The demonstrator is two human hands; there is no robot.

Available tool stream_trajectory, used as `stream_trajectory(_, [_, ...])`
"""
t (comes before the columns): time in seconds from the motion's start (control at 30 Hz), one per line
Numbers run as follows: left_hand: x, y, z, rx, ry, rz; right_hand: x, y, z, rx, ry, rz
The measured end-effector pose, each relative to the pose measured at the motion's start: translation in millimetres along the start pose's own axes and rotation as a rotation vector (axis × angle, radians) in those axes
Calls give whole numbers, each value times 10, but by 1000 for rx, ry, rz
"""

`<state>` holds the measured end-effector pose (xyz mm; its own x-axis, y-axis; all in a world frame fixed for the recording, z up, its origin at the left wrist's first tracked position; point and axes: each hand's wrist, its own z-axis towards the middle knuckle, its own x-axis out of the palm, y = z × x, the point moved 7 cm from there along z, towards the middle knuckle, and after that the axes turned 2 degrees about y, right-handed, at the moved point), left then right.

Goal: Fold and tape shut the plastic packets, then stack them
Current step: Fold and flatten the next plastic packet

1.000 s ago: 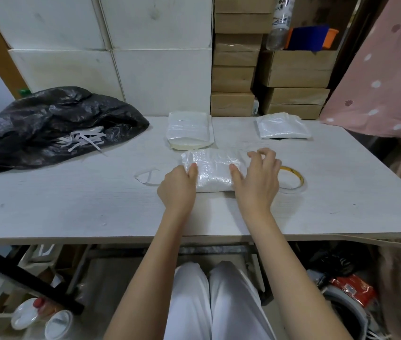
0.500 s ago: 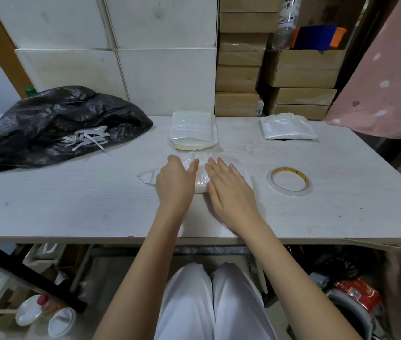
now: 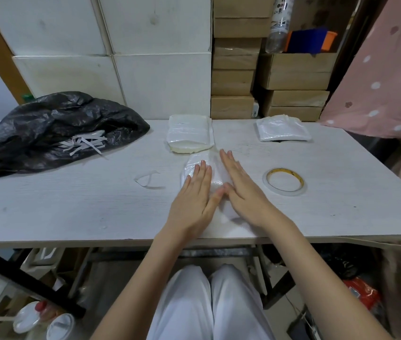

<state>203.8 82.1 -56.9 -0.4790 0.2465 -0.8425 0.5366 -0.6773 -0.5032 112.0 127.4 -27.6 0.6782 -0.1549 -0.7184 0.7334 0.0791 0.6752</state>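
Pale wood-grain tabletop [image 3: 72, 204] is filling the middle of the frame, with white-trousered knees showing below its near edge at the bottom centre. Just past that edge, the left hand [image 3: 192, 200] and the right hand [image 3: 243, 192] are lying side by side, both flat with straight fingers, neither grip closing on anything. They are pressing down on a white plastic packet [image 3: 215, 180] at the centre of the frame; the thumbs are nearly meeting over its near part, and the packet's far end is showing between and beyond the fingertips.

Left of the packet, a small curled strip of backing paper [image 3: 149, 180] is lying on the tabletop. Right of the right hand, a roll of tape [image 3: 284, 182] is lying flat, apart from the hand.

Farther back, just beyond the pressed packet, a stack of packets [image 3: 189, 133] is sitting at centre. Toward the upper right, another packet [image 3: 281, 130] is resting near the far edge. At the left, a crumpled black plastic bag [image 3: 54, 126] is holding white paper strips [image 3: 84, 144].

Behind the tabletop, white boxes [image 3: 111, 57] are standing at the upper left and brown cardboard boxes [image 3: 268, 77] at the upper centre, with a pink dotted cloth [image 3: 385, 77] hanging at the upper right.
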Motion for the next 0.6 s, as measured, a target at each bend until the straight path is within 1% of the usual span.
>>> stream_trajectory(0.07, [-7,-12,-7,5,-8,31,55,2,-43,-98,15,-315])
stream_trajectory(0.1, [-11,-13,-6,5,-11,45,118,-29,-59,-112,35,-412])
stream_trajectory(0.13, [-14,-16,-6,3,-14,57,164,-51,-75,-96,43,-455])
stream_trajectory(0.23, [-14,-28,-12,-4,-19,83,197,-46,-98,-40,40,-421])
stream_trajectory(0.3, [-20,-38,-5,-11,-10,104,159,-14,-98,-24,76,-352])
stream_trajectory(0.37, [-31,-40,7,-23,-4,124,-18,-16,-12,33,119,-266])
stream_trajectory(0.4, [-33,-42,6,-22,-2,142,-144,-40,73,73,114,-257])
stream_trajectory(0.47, [-38,-51,-11,-12,-27,194,-384,-51,281,119,86,-354])
stream_trajectory(0.5, [-39,-57,-19,-4,-50,220,-444,-38,396,120,102,-388])
stream_trajectory(0.6, [-42,-73,-23,0,-82,253,-396,-97,667,193,266,-378])
